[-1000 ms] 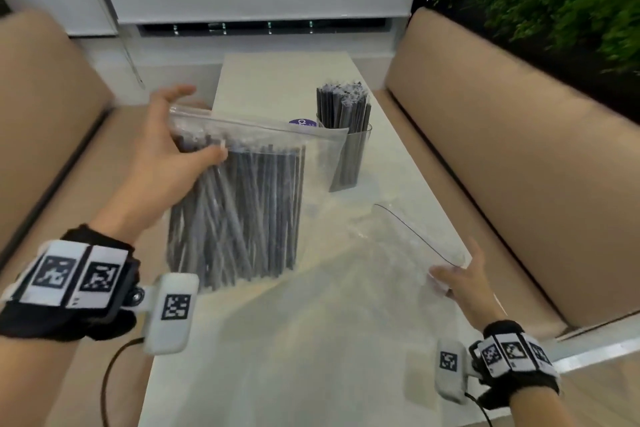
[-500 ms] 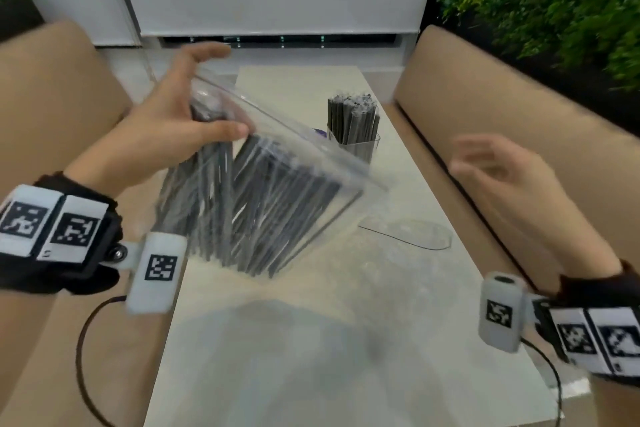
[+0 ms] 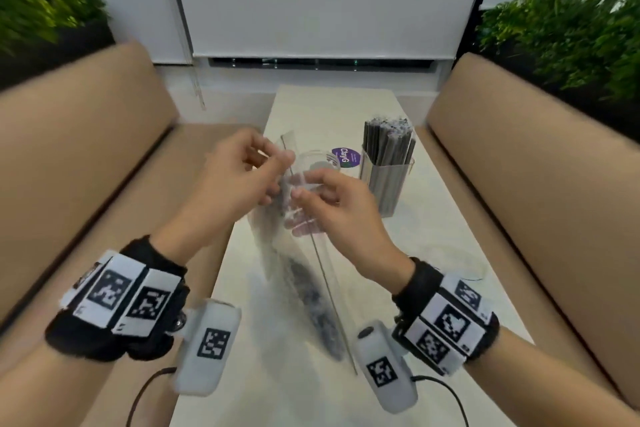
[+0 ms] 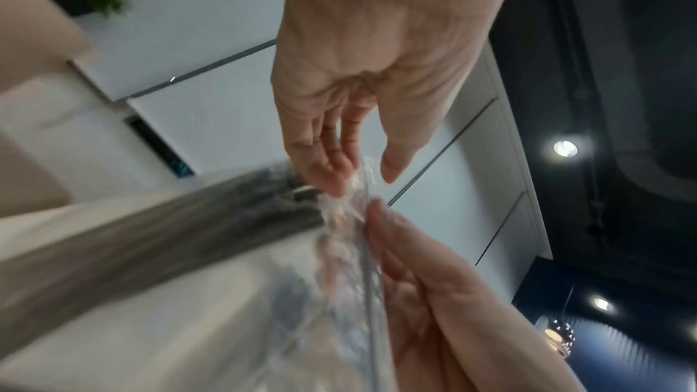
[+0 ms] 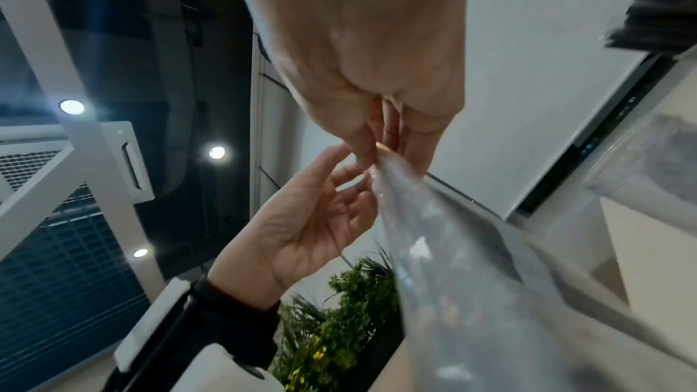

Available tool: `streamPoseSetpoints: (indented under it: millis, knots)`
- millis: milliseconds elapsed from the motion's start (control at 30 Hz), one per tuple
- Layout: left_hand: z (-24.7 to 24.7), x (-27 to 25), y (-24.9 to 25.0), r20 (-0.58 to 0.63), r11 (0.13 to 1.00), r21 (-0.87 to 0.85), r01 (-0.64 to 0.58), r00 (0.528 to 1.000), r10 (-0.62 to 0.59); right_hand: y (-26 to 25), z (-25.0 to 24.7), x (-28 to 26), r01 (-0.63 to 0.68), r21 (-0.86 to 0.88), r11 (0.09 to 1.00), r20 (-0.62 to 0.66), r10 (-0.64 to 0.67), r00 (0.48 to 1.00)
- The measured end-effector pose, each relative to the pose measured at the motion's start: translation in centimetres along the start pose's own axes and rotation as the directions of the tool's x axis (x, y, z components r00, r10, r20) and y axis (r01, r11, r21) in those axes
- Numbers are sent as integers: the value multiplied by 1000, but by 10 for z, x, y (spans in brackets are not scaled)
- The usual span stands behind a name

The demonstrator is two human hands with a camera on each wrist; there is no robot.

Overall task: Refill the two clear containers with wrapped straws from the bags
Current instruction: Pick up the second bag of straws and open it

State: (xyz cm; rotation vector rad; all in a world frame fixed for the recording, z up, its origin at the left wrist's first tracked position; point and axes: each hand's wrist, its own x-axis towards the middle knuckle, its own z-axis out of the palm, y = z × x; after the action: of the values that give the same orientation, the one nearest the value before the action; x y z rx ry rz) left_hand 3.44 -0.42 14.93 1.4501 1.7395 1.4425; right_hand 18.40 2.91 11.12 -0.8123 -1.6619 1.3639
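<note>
A clear zip bag [image 3: 304,284] of dark wrapped straws hangs edge-on over the table. My left hand [image 3: 277,166] pinches its top strip from the left, and the left wrist view shows those fingertips [image 4: 334,187] on the plastic. My right hand [image 3: 304,187] pinches the same top edge from the right; the right wrist view shows this hand [image 5: 377,157] closed on the bag's corner [image 5: 445,237]. One clear container [image 3: 388,177], packed with upright straws, stands at the back right. A second clear container [image 3: 317,158] is partly hidden behind my hands.
The pale table [image 3: 433,218] runs between two tan bench seats [image 3: 86,149]. A purple round label [image 3: 346,156] lies near the containers. An empty clear bag [image 3: 457,260] lies flat at the table's right. Plants [image 3: 571,28] fill both back corners.
My right hand has left the empty bag on the table and come up to the full bag's top. The bag has swung from broadside to edge-on between both hands.
</note>
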Motion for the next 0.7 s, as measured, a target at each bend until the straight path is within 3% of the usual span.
streamPoseSetpoints:
  millis: [67,267,567,633,700]
  knots:
    - [2,-5,-4,33,997,-19,76,997,-76,1,14,2,24,-44,999,-12,-24,1000]
    - [-13,-7,-5,35,986,-95,134,991,-131,-4,25,6,-34,-38,999,16,35,999]
    - [-13,-10,5,207,964,-204,170,970,-127,-22,13,18,-67,-80,995,125,77,989]
    - [-11,-9,5,207,953,-228,200,966,-153,-22,8,19,-64,-40,997,157,70,985]
    - [-6,-12,3,129,955,-232,182,979,-155,-19,6,19,-58,-32,998,151,62,987]
